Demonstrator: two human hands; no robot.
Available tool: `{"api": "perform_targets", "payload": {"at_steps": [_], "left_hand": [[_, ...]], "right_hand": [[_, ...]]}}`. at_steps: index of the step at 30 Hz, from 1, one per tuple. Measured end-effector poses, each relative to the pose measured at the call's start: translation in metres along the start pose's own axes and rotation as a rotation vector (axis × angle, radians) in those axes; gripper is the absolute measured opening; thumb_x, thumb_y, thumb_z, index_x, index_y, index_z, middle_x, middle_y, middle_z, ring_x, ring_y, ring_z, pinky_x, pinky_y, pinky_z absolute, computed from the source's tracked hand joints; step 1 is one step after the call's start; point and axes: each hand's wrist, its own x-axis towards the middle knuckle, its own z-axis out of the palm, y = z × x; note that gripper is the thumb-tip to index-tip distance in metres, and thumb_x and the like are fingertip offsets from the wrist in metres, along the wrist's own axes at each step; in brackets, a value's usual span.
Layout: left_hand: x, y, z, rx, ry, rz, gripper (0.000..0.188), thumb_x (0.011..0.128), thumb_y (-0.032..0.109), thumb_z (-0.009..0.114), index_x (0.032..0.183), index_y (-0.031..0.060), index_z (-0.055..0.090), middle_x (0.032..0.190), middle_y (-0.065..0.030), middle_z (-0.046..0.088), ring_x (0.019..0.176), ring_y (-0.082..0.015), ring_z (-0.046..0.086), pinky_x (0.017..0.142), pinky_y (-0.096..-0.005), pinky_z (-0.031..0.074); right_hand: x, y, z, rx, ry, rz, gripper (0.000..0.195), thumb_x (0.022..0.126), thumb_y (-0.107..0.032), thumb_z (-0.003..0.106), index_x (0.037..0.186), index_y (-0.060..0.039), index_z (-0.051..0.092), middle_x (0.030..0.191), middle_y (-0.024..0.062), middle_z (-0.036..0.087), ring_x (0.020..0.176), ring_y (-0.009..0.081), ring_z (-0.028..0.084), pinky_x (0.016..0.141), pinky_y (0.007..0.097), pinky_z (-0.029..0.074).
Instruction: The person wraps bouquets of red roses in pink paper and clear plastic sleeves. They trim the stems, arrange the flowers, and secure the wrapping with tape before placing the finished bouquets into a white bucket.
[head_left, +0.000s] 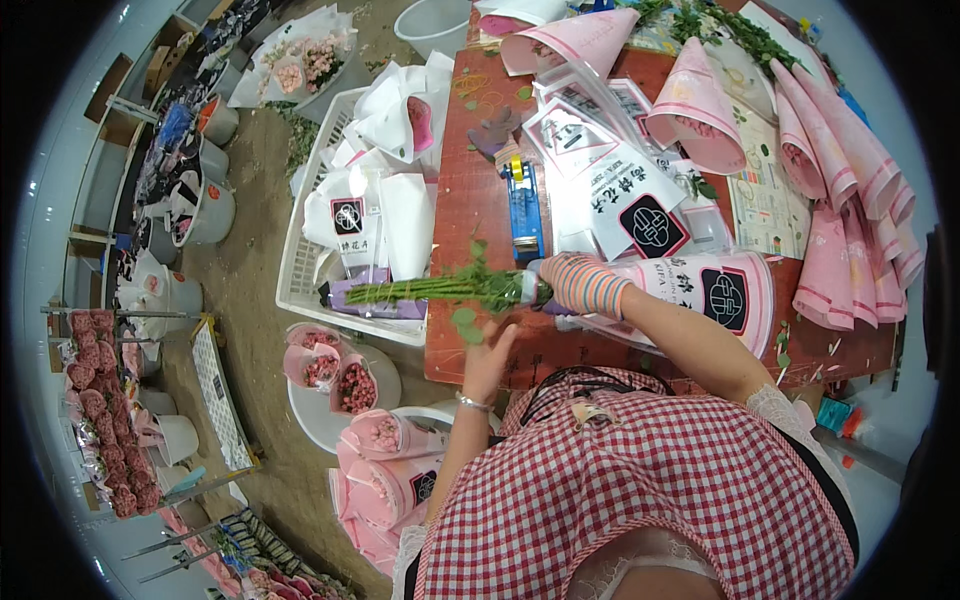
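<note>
My right hand (579, 283), in a striped knit glove with purple-grey fingers, grips a wrapped bouquet (697, 292) at its narrow neck. The bouquet lies on its side, its pink and white printed sleeve on the red table and its bundled green stems (412, 291) pointing left past the table's edge. Below the stems is my left hand (489, 352), bare, with a bracelet at the wrist, its thumb and fingers apart beside some loose round leaves (466, 324). A blue tape dispenser (526, 214) with a yellow core stands just above the bouquet, near a second glove (501, 139).
Printed plastic sleeves (626, 187) and pink cone-wrapped bouquets (694, 112) cover much of the red table (469, 202). A white plastic crate (296, 259) of wrapped bouquets adjoins its left edge. Buckets with pink flowers (354, 386) stand on the floor, below the crate.
</note>
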Motion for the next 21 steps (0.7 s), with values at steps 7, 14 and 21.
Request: {"api": "perform_targets", "payload": {"at_steps": [7,14,21], "left_hand": [[0.021,-0.012,-0.056,0.139,0.324,0.225,0.026,0.096,0.022,0.049,0.099,0.0009,0.064,0.079,0.0011,0.060,0.068,-0.0046,0.051,0.060,-0.0197,0.041],[0.035,0.009,-0.047,-0.001,0.209,0.217,0.014,0.089,0.013,0.062,0.089,0.0001,0.067,0.079,-0.0001,0.062,0.070,-0.0057,0.051,0.066,-0.0206,0.042],[0.043,0.013,-0.053,0.241,0.382,0.303,0.007,0.080,0.005,0.063,0.075,-0.0005,0.062,0.068,-0.0005,0.055,0.061,-0.0077,0.048,0.057,-0.0244,0.041]], "right_hand": [[-0.003,0.010,-0.006,-0.002,-0.042,0.069,0.031,0.078,-0.006,0.058,0.108,0.0022,0.057,0.094,0.0228,0.065,0.093,0.0358,0.063,0.076,0.0408,0.051],[0.001,0.009,-0.001,-0.002,-0.007,0.041,0.029,0.080,-0.008,0.056,0.107,0.0017,0.058,0.093,0.0228,0.065,0.091,0.0356,0.063,0.076,0.0420,0.051],[0.000,0.008,-0.003,-0.005,-0.014,0.059,0.027,0.080,-0.008,0.057,0.105,0.0006,0.059,0.093,0.0215,0.065,0.092,0.0348,0.063,0.076,0.0415,0.051]]}}
